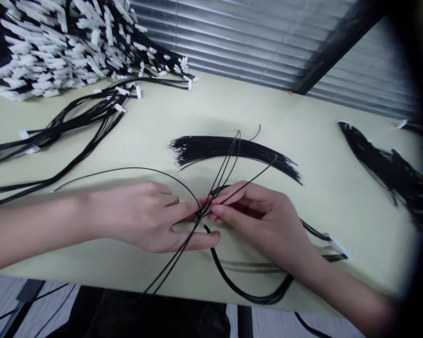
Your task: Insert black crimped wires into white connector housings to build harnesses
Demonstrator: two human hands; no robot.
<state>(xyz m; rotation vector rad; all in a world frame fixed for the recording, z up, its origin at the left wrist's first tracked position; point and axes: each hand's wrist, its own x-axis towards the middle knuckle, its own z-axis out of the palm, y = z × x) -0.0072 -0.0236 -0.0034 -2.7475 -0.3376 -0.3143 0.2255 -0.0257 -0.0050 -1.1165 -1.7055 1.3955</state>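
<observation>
Near the table's front edge, my left hand is closed around a small connector where several thin black wires meet. Close beside it, my right hand pinches a thin black wire between thumb and forefinger. Loose wires fan up, left and down from the connector. A thicker black cable loops below my hands and passes under my right forearm to a white connector. Just beyond my hands lies a bundle of cut black wires with bare metal ends.
A big heap of black cables with white connectors fills the back left of the table. Finished-looking black cables trail below it. Another dark wire bundle lies at the right. Window blinds stand behind.
</observation>
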